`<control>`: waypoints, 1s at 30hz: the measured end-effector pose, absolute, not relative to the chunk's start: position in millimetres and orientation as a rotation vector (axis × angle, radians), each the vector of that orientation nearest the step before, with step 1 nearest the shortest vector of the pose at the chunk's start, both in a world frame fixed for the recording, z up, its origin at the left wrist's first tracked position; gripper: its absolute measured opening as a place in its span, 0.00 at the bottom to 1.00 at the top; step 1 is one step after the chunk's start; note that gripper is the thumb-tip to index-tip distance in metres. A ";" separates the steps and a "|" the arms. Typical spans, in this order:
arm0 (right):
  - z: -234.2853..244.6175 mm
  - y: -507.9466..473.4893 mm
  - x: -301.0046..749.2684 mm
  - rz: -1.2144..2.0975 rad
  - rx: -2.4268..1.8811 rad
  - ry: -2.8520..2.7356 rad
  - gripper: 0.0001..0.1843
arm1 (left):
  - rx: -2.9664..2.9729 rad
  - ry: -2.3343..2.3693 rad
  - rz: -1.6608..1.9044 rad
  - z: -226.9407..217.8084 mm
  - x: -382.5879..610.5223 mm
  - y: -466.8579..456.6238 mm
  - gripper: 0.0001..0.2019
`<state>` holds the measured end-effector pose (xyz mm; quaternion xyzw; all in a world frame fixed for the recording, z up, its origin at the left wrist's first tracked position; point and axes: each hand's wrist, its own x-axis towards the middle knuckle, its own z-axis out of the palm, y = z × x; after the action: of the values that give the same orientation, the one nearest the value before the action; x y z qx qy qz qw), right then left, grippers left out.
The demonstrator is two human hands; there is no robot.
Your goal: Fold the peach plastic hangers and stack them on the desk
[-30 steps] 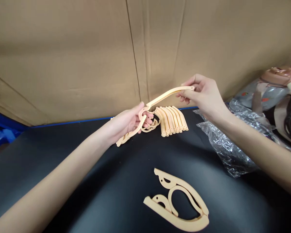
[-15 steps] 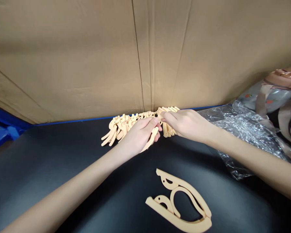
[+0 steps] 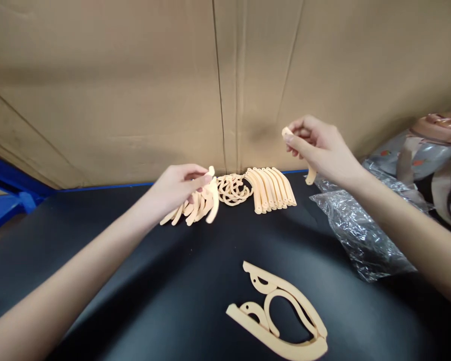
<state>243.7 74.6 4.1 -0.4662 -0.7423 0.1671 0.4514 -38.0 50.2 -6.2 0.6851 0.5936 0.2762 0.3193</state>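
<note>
My left hand (image 3: 176, 189) is closed on a beige hanger arm (image 3: 213, 200), whose curved end hangs below the fingers over a heap of similar hooked arms (image 3: 195, 213). Raised in front of the cardboard, my right hand (image 3: 319, 145) pinches another curved hanger arm (image 3: 311, 175); its middle is hidden by the hand. Between the hands lie a tangle of beige hooks (image 3: 231, 193) and a neat row of plain curved arms (image 3: 272, 190). Closer to me rests a beige folding hanger (image 3: 266, 337) with its two arms folded toward each other.
A cardboard wall (image 3: 135, 100) stands along the back edge of the black table (image 3: 154, 296). Crumpled clear plastic wrap (image 3: 364, 235) lies at the right, beside a clear bottle with a pink top (image 3: 436, 125). Blue frame bars (image 3: 7, 175) show at the left.
My hands have moved apart from where they met above the hooks. The left went left with a hanger arm; the right rose up and right, now holding an arm. The folding hanger stayed put.
</note>
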 end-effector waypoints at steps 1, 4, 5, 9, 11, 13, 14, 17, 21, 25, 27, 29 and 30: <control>5.8 73.9 245.6 0.363 -1.142 -1.852 0.09 | 1.796 1.627 0.737 -7.7 -48.0 57.4 0.14; 0.1 67.4 250.8 0.107 -1.155 -1.982 0.08 | 1.890 1.826 0.677 -17.6 -68.2 71.7 0.13; -5.8 64.3 252.8 0.005 -1.154 -2.050 0.08 | 1.906 1.880 0.675 -21.3 -70.7 73.1 0.14; -40.5 52.6 264.4 -0.217 -0.990 -2.391 0.09 | 2.132 1.969 0.781 -28.6 -58.2 56.5 0.17; -56.3 49.0 270.7 -0.235 -0.867 -2.448 0.09 | 2.290 1.707 0.722 -28.4 -42.1 36.5 0.13; -66.8 46.9 275.8 -0.267 -0.836 -2.488 0.09 | 2.343 1.333 0.508 -28.1 -25.2 13.9 0.11; -70.0 46.1 277.6 -0.285 -0.846 -2.499 0.08 | 2.362 1.169 0.376 -28.3 -17.9 3.3 0.11; -72.5 44.0 280.1 -0.361 -0.907 -2.495 0.09 | 2.388 0.947 0.153 -31.0 -3.9 -19.3 0.12; -69.4 41.7 278.6 -0.506 -0.969 -2.457 0.09 | 2.429 0.899 0.130 -36.3 -1.2 -24.2 0.13; -70.2 39.9 275.8 -0.471 -0.984 -2.511 0.11 | 2.438 0.872 0.093 -37.8 -3.2 -20.0 0.12; -71.4 38.7 274.4 -0.392 -0.985 -2.542 0.11 | 2.439 0.861 0.089 -37.6 -2.9 -20.5 0.12; -71.8 37.6 273.0 -0.313 -0.990 -2.569 0.12 | 2.434 0.847 0.100 -38.4 -1.3 -22.4 0.12; -71.6 37.2 272.4 -0.276 -0.989 -2.582 0.12 | 2.428 0.844 0.110 -39.3 -0.1 -23.5 0.11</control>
<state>272.4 37.2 -71.6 -0.3500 -0.9140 -0.0976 0.1805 -0.1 -23.5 -39.3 0.9058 0.3149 0.0410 0.2806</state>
